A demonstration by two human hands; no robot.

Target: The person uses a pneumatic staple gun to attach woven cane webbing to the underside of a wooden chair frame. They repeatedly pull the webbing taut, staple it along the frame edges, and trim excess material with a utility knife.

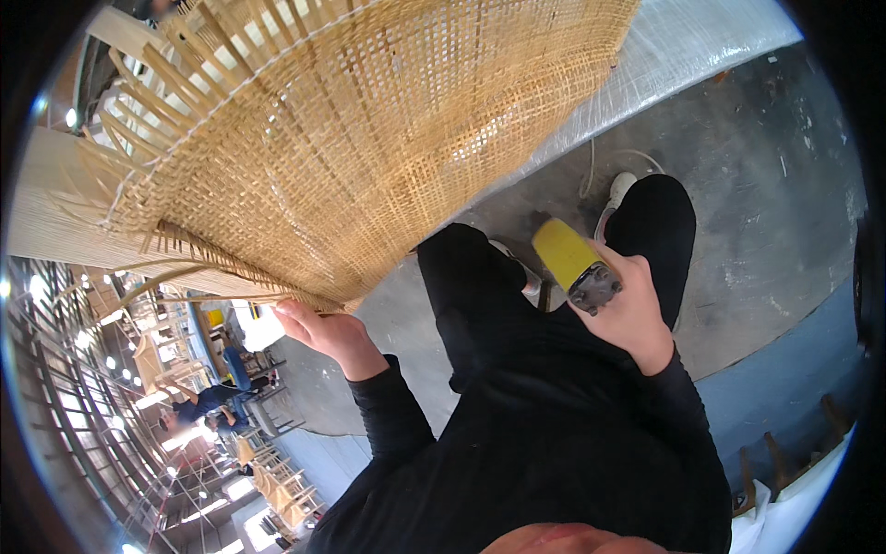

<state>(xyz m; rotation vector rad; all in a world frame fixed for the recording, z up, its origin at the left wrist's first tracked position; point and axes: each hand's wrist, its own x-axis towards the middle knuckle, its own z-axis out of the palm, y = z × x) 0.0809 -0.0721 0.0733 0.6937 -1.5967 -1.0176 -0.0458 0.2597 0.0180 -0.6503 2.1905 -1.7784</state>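
Observation:
A large woven rattan panel spreads across the upper left, with loose cane strands fringing its far left edge. My left hand is at its near lower corner, closed on the edge with fingertips partly hidden by the weave. In my right hand is a yellow staple gun with a dark, bolted end cap, held above my lap and apart from the panel. The fingers wrap round its body, and its front end is blurred.
Clear plastic sheeting covers the surface under the panel. A thin pale hose lies on the grey floor by my shoe. Other people and wooden chair frames are farther off at the left. Wooden legs stand at the lower right.

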